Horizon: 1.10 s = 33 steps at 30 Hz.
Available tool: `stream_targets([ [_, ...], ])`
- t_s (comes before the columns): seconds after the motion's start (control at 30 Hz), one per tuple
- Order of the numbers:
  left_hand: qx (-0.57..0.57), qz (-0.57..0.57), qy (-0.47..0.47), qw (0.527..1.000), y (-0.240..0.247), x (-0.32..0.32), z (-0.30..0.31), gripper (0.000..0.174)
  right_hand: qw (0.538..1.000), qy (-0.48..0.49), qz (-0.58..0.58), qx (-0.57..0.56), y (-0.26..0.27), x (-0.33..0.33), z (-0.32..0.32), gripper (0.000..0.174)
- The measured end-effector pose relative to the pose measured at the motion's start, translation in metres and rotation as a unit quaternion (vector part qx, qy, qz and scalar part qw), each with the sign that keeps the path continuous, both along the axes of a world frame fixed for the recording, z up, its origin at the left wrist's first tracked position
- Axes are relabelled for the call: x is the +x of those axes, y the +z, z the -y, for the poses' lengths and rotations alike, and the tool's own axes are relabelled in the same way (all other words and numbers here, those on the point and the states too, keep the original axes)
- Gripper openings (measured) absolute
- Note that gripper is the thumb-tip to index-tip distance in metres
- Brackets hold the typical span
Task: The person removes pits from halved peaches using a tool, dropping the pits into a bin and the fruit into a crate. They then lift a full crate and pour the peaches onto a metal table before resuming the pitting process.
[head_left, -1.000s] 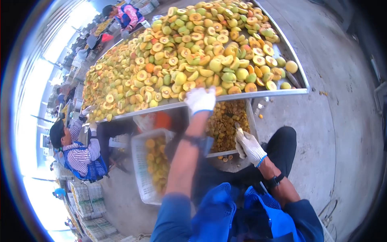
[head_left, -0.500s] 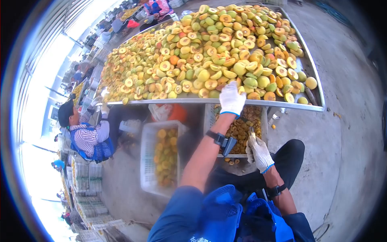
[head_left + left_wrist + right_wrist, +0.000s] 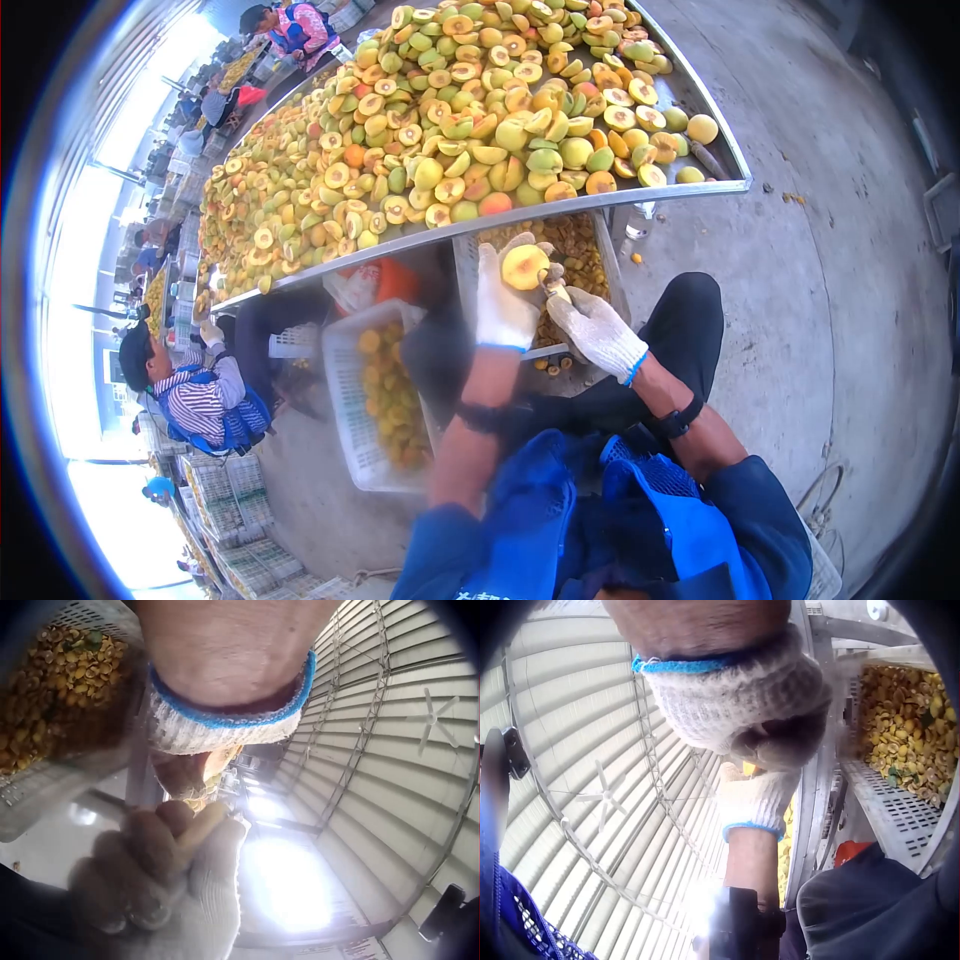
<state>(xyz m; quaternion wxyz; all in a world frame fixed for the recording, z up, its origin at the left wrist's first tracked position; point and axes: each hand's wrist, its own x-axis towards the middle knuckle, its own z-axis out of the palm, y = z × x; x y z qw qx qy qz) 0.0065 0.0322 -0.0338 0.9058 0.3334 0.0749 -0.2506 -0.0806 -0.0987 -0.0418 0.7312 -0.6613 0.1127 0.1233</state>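
In the head view my gloved left hand (image 3: 503, 308) holds a peach half (image 3: 524, 267), its yellow cut face turned up. My gloved right hand (image 3: 602, 336) grips a small tool by its pale handle (image 3: 561, 294). The tool's dark end is right at the edge of the fruit. In the left wrist view the right fingers curl round the handle (image 3: 201, 831). A sliver of yellow fruit (image 3: 751, 769) shows between the two gloves in the right wrist view; the rest of it is hidden there.
A metal-rimmed table (image 3: 620, 192) heaped with halved peaches stands ahead. Below its edge, under my hands, is a crate (image 3: 466, 262) of pits and scraps. A white crate (image 3: 350, 420) of fruit stands to the left. Another person (image 3: 205, 400) sits at the table's left side.
My left hand has come back from the fruit heap with a peach half, down to the right hand. The right hand has raised the tool to meet it.
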Motion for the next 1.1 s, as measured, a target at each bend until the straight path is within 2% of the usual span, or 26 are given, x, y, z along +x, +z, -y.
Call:
stream_targets([
  [0.03, 0.004, 0.004, 0.009, 1.0, 0.003, -0.004, 0.002, 0.055, 0.999, -0.011, 0.045, -0.021, -0.006, 0.002, -0.003, 0.044],
  [0.23, 0.029, 0.02, 0.038, 0.999, -0.008, -0.01, 0.006, 0.043, 0.992, -0.028, 0.09, -0.084, -0.001, 0.002, -0.005, 0.042],
  [0.37, 0.036, -0.001, 0.054, 0.998, 0.003, -0.014, 0.018, 0.04, 0.991, -0.033, 0.095, -0.09, 0.005, -0.001, -0.003, 0.042],
  [0.57, 0.068, -0.014, 0.023, 0.997, 0.003, -0.01, 0.021, 0.037, 0.988, -0.015, 0.099, -0.118, 0.005, -0.001, -0.001, 0.046],
  [0.67, 0.073, -0.003, 0.017, 0.997, -0.001, -0.011, 0.021, 0.037, 0.996, -0.008, 0.028, -0.089, 0.01, -0.004, -0.002, 0.049],
  [0.73, 0.143, -0.031, 0.05, 0.988, 0.004, -0.013, 0.025, 0.038, 0.993, 0.023, 0.053, -0.103, 0.005, -0.005, 0.001, 0.051],
  [0.77, 0.143, -0.031, 0.049, 0.988, 0.007, -0.014, 0.027, 0.038, 0.993, 0.023, 0.053, -0.103, -0.001, -0.004, 0.002, 0.051],
  [0.87, 0.204, -0.071, 0.076, 0.973, 0.019, -0.014, 0.034, 0.042, 0.992, 0.069, 0.059, -0.088, -0.015, -0.001, 0.001, 0.053],
  [0.97, 0.236, -0.063, 0.079, 0.966, 0.019, -0.012, 0.032, 0.045, 0.995, 0.093, 0.016, -0.035, 0.001, 0.0, 0.006, 0.053],
  [1.03, 0.235, 0.006, 0.056, 0.97, 0.012, -0.011, 0.026, 0.049, 0.982, 0.133, -0.125, 0.044, 0.022, 0.001, 0.011, 0.049],
  [1.07, 0.235, 0.006, 0.056, 0.97, 0.006, -0.01, 0.024, 0.049, 0.982, 0.133, -0.124, 0.045, 0.016, 0.002, 0.012, 0.049],
  [1.1, 0.228, 0.032, 0.046, 0.972, 0.003, -0.009, 0.022, 0.052, 0.972, 0.149, -0.137, 0.12, 0.007, 0.003, 0.013, 0.047],
])
